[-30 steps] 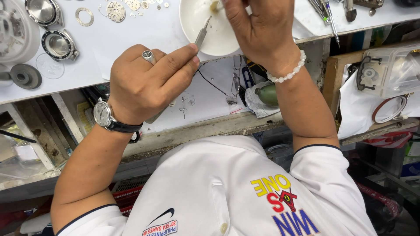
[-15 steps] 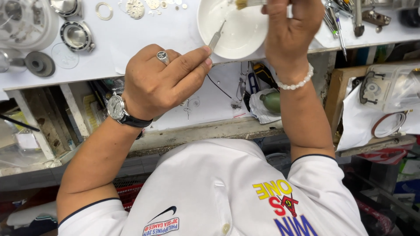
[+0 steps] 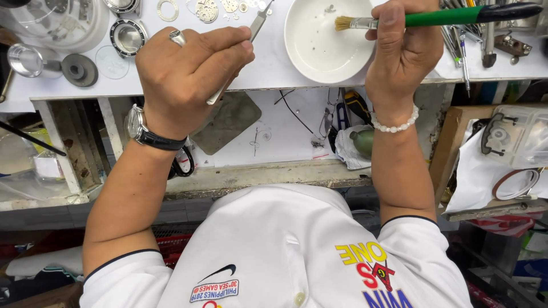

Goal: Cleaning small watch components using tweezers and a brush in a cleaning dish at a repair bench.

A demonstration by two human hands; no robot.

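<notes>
Left hand (image 3: 191,77) closed around metal tweezers (image 3: 240,51), tips over the white bench top (image 3: 274,71) just left of the white bowl (image 3: 311,57). Right hand (image 3: 402,48) grips a green-handled brush (image 3: 451,16), bristles over the bowl's inside. Watch case (image 3: 127,37) and small parts lie at far left. Clear plastic package (image 3: 514,137) with a white paper insert sits at lower right.

Bright, even light falls from above onto the white worktop (image 3: 285,68), which nearly washes out. The white bowl (image 3: 319,54) shows soft glare. Under the bench it turns dim. Focus is sharp; edges bend slightly.
</notes>
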